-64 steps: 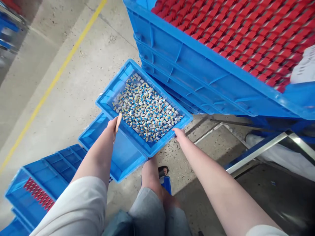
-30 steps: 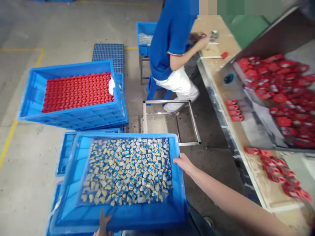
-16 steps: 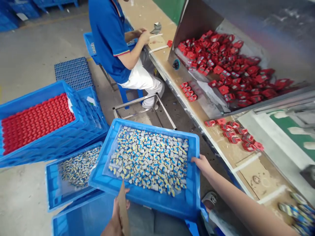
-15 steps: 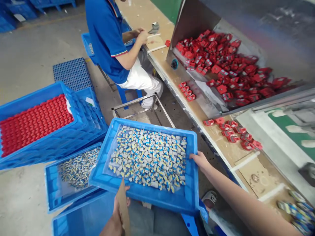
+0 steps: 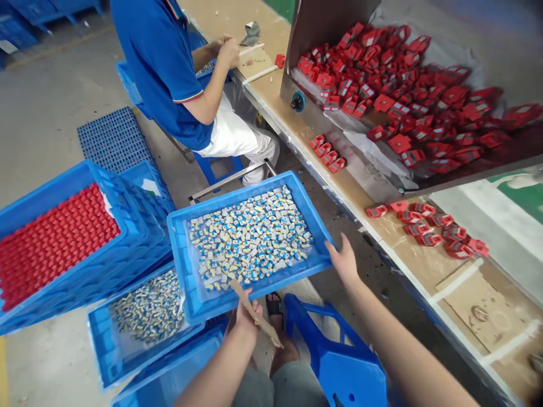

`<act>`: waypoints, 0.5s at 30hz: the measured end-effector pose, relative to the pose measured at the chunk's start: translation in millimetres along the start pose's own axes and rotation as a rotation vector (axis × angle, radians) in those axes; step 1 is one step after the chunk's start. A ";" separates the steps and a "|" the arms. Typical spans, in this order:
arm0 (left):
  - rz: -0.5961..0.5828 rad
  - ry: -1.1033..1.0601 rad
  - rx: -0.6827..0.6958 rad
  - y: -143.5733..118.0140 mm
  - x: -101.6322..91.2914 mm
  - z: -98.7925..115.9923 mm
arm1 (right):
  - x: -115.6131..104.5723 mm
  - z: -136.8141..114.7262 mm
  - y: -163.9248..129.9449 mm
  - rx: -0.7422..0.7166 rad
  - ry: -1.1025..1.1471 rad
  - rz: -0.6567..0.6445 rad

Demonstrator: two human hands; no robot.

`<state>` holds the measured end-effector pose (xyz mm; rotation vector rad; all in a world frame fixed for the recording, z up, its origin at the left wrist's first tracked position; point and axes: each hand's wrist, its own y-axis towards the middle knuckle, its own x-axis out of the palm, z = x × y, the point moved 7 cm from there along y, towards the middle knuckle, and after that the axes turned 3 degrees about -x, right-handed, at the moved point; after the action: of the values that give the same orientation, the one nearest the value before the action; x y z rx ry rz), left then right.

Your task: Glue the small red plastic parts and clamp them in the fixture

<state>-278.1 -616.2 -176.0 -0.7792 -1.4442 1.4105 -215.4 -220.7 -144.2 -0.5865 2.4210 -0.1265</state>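
Both my hands hold up a shallow blue plastic tray point(image 5: 292, 277), tilted, with a loose layer of small white, blue and yellow parts point(image 5: 250, 232) on a clear liner. My right hand point(image 5: 345, 263) grips the tray's right corner, thumb raised along the outside. At the near edge, my left hand point(image 5: 247, 316) is closed, with a strip of brown cardboard point(image 5: 266, 327) held against the tray wall. The fingers under the tray are hidden. Below to the left, another blue tray point(image 5: 102, 350) with similar small parts rests on stacked trays.
Stacked blue crates point(image 5: 139, 243) with rows of red pieces point(image 5: 55, 243) stand left. A blue stool point(image 5: 350, 367) is by my legs. A seated co-worker point(image 5: 156, 73) is ahead beside a metal frame point(image 5: 229, 182). The workbench point(image 5: 407, 265) on the right bears red housings point(image 5: 418, 229) and a bin point(image 5: 292, 51).
The tray has turned, its right side swinging away from me, and has moved off my lap, uncovering my legs and the stool. My view has shifted; both hands still hold the tray.
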 end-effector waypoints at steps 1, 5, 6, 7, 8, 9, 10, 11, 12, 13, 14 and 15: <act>-0.002 -0.007 -0.007 2.0 8.1 -2.1 | -6.1 12.8 -20.7 0.084 0.041 0.048; -0.058 -0.009 -0.012 12.5 41.2 -9.7 | 37.3 21.2 -58.7 0.206 0.213 -0.074; -0.079 -0.001 -0.006 16.2 48.7 -10.3 | 54.1 15.9 -54.4 0.208 0.232 -0.095; -0.103 0.010 0.002 20.5 55.8 -10.3 | 69.6 10.7 -45.8 0.213 0.247 -0.098; -0.128 0.024 0.012 25.3 62.8 -9.4 | 82.9 6.5 -34.1 0.220 0.258 -0.090; -0.153 0.039 0.024 30.6 69.6 -7.6 | 93.8 4.1 -20.8 0.227 0.266 -0.080; -0.179 0.054 0.040 36.2 76.4 -4.9 | 102.4 3.6 -7.5 0.234 0.273 -0.071; -0.205 0.068 0.059 41.6 82.9 -1.4 | 109.1 4.8 4.8 0.238 0.281 -0.067; -0.229 0.081 0.080 46.4 88.9 2.9 | 114.4 7.4 15.0 0.241 0.290 -0.067; -0.253 0.094 0.101 50.1 93.7 7.7 | 118.5 10.8 22.7 0.244 0.300 -0.070; -0.274 0.104 0.121 52.3 96.7 12.8 | 121.7 14.4 27.7 0.246 0.311 -0.074; -0.291 0.110 0.141 52.8 97.1 17.9 | 124.2 17.9 30.6 0.246 0.324 -0.081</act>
<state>-337.9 -526.9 -207.5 -0.5251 -1.2989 1.2124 -302.9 -247.0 -235.6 -0.5860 2.6354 -0.5856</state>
